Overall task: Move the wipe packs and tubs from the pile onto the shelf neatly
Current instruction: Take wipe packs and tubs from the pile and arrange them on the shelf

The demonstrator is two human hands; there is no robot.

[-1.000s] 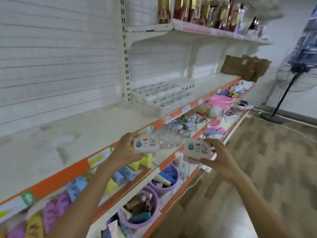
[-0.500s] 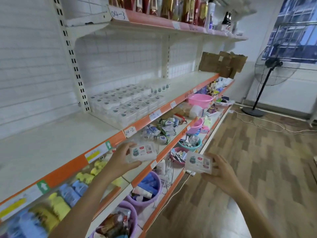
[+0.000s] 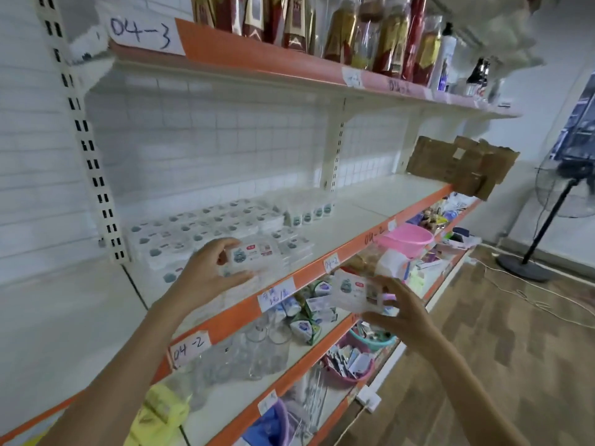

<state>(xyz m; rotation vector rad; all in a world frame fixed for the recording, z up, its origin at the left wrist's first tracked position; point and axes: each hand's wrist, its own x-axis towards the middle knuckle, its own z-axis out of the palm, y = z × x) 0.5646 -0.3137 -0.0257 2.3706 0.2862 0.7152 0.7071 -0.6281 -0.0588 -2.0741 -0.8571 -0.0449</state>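
Note:
My left hand (image 3: 206, 275) grips a white wipe pack (image 3: 252, 255) with a red tag, held just above the front of the white shelf (image 3: 363, 217) labelled 04-2. It hovers over rows of the same wipe packs (image 3: 199, 233) laid flat there. Small wipe tubs (image 3: 310, 215) stand in a row behind the packs. My right hand (image 3: 399, 312) holds a second wipe pack (image 3: 349, 289) lower down, in front of the shelf's orange edge.
A cardboard piece (image 3: 460, 165) leans at the shelf's far end. The top shelf holds bottles (image 3: 370, 37). Lower shelves carry a pink basin (image 3: 405, 239), glasses (image 3: 257, 352), small packets and purple tubs. A standing fan (image 3: 547, 220) and cables sit on the wood floor at right.
Both hands have risen and moved closer to the shelf with their packs. The left pack is now over the stacked rows, and the view has come nearer.

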